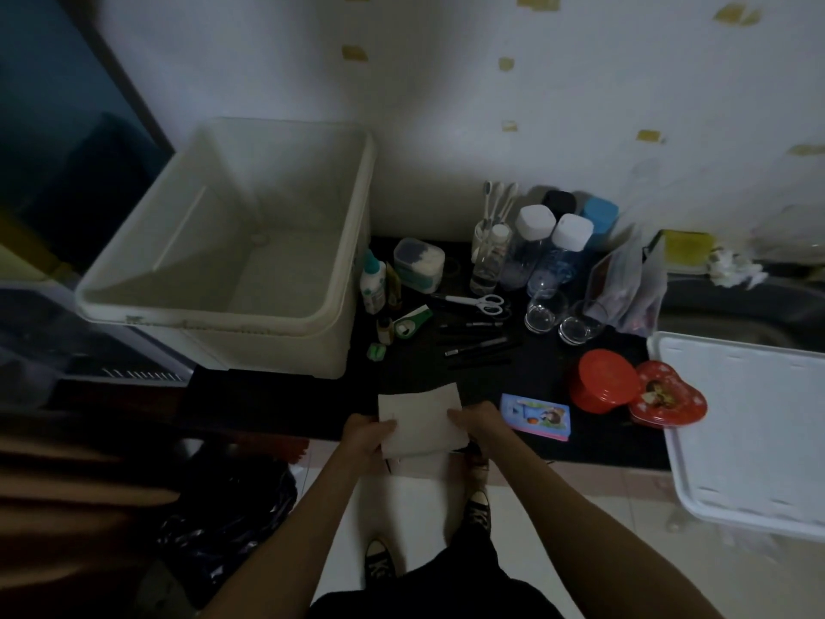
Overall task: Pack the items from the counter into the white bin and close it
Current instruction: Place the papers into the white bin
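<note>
The white bin (330,279) stands open and looks empty on the dark counter at the left. A folded white cloth (422,419) lies over the counter's front edge; my left hand (368,433) grips its left side and my right hand (475,419) grips its right side. The bin's white lid (750,431) lies flat at the right. On the counter are a red round container (602,386), a red heart-shaped tin (667,395), a blue card box (535,415), scissors (473,302), several pens (477,346), bottles (549,252) and two glasses (560,317).
A toothbrush cup (489,225), a cotton-swab box (418,264), a lotion bottle (372,281) and a green opener (413,320) sit close to the bin's right wall. Clear bags (625,288) stand at the back right beside a sink. A dark bag lies on the floor at the left.
</note>
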Action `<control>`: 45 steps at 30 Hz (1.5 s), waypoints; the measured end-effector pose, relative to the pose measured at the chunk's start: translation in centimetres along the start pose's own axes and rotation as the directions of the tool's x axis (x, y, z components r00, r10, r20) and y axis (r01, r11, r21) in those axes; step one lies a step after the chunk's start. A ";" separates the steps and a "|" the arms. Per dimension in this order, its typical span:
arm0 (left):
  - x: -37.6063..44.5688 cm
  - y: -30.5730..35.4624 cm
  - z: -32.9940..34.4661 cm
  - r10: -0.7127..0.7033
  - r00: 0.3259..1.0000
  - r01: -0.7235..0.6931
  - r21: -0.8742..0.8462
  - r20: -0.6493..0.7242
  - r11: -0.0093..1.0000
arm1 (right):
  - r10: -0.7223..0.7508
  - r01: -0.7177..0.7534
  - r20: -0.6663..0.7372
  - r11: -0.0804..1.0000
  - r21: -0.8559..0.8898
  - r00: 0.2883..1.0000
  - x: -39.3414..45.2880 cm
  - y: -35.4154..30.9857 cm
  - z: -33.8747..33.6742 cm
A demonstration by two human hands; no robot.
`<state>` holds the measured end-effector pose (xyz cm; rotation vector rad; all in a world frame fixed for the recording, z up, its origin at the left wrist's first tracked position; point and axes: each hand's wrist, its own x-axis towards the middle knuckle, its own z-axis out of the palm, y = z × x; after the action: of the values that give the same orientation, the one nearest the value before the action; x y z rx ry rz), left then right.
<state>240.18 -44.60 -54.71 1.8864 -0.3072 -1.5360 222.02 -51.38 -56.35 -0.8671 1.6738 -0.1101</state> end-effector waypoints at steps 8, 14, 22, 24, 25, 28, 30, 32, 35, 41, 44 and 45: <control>-4.5 4.3 1.1 0.577 0.808 -0.590 0.175 0.121 0.788 | -0.112 -0.014 0.249 0.890 0.457 0.962 0.1 1.4 -2.1; -6.9 7.1 1.5 0.690 0.703 -0.711 0.169 0.173 0.683 | -0.257 0.071 0.297 0.853 0.518 0.920 -1.2 0.0 -2.3; -9.0 10.8 -2.8 0.579 0.795 -0.581 -0.051 0.178 0.813 | -0.425 0.288 0.202 0.828 0.481 0.882 -6.6 -5.2 -4.7; -10.1 12.6 -4.1 0.586 0.787 -0.586 -0.060 0.195 0.808 | -0.504 0.380 0.170 0.797 0.469 0.847 -8.5 -7.3 -4.7; -10.6 13.6 -4.6 0.588 0.788 -0.592 -0.039 0.183 0.805 | -0.549 0.438 0.146 0.776 0.453 0.823 -9.4 -8.4 -4.5; -11.3 16.6 -6.8 0.595 0.794 -0.603 0.031 0.122 0.797 | -0.660 0.605 0.063 0.718 0.346 0.748 -12.2 -12.3 -3.0; -11.6 18.3 -9.2 0.555 0.818 -0.557 -0.033 0.152 0.830 | -0.717 0.679 0.036 0.673 0.295 0.696 -13.7 -14.8 -1.6; -12.0 19.5 -11.8 0.486 0.841 -0.458 -0.165 0.237 0.873 | -0.746 0.715 0.036 0.649 0.260 0.665 -14.9 -17.0 -0.1; -12.3 20.5 -15.2 0.488 0.842 -0.447 -0.212 0.228 0.869 | -0.749 0.718 0.083 0.656 0.235 0.657 -15.9 -19.6 2.1; -11.1 22.3 -19.7 0.528 0.831 -0.489 -0.225 0.175 0.843 | -0.710 0.673 0.176 0.703 0.231 0.682 -16.6 -23.4 5.0; -10.2 23.6 -21.2 0.529 0.828 -0.484 -0.242 0.183 0.841 | -0.697 0.660 0.185 0.717 0.224 0.693 -16.5 -26.4 5.6; -9.7 24.2 -21.7 0.532 0.825 -0.485 -0.245 0.190 0.839 | -0.703 0.671 0.196 0.711 0.210 0.684 -16.3 -27.6 5.8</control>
<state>263.24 -49.44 -30.36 1.3140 -0.7002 -1.3655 240.86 -59.47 -31.11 -1.3254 0.9997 -0.5889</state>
